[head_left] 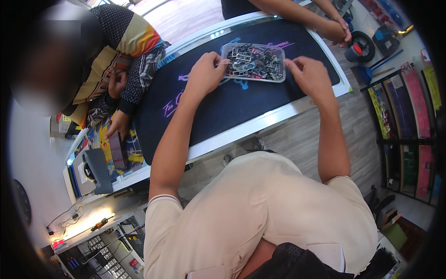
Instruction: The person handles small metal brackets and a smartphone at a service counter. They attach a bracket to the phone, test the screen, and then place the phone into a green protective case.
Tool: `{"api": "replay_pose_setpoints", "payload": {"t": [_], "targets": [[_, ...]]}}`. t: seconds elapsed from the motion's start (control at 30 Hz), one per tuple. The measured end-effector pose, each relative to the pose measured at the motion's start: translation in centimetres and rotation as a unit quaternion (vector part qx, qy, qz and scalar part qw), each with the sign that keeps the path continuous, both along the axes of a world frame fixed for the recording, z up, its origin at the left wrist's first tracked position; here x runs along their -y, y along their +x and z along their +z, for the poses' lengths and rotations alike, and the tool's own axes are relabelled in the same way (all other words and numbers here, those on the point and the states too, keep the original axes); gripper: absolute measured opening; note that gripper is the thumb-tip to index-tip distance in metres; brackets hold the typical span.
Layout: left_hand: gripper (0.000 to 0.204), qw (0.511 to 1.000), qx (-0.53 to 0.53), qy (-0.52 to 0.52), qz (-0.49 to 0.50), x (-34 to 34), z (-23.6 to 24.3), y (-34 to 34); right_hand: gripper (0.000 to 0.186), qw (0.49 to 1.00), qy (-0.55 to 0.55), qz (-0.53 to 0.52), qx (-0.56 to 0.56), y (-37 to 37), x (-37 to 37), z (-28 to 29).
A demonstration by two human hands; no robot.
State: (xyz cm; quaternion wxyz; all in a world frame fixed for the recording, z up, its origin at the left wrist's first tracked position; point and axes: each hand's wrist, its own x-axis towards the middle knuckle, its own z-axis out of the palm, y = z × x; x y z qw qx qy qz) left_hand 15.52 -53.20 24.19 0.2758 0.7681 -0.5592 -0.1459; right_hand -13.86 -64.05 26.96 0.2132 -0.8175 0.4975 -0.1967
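A clear plastic container [278, 80] sits on the dark mat, filled with a jumble of small metal and black parts [253, 61], with a few red and blue bits among them. What kind of parts they are is too small to tell. My left hand [206, 74] is closed at the container's left end, thumb and fingers on its rim. At the opposite end my right hand [312, 79] has its curled fingers and thumb against the right rim. Both forearms reach across the near edge of the table.
The dark printed mat [223, 109] covers a white-framed table [265, 120]. At left, a person [134, 51] rests a hand by a phone [118, 151]. Another person's hands [341, 32] are beyond the table's far right. Shelves [404, 139] stand right.
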Motion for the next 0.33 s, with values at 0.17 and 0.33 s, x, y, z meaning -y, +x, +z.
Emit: {"api": "replay_pose_setpoints", "payload": {"t": [0.17, 0.33], "targets": [[0.036, 0.994, -0.099, -0.03, 0.029, -1.4, 0.1, -2.2, 0.033, 0.98, 0.091, 0.055, 0.167, -0.7, -0.5, -2.8], [0.033, 0.976, -0.199, -0.038, 0.08, -3.3, 0.2, -4.7, 0.03, 0.965, 0.135, 0.054, 0.218, -1.4, -0.6, -3.0]]}}
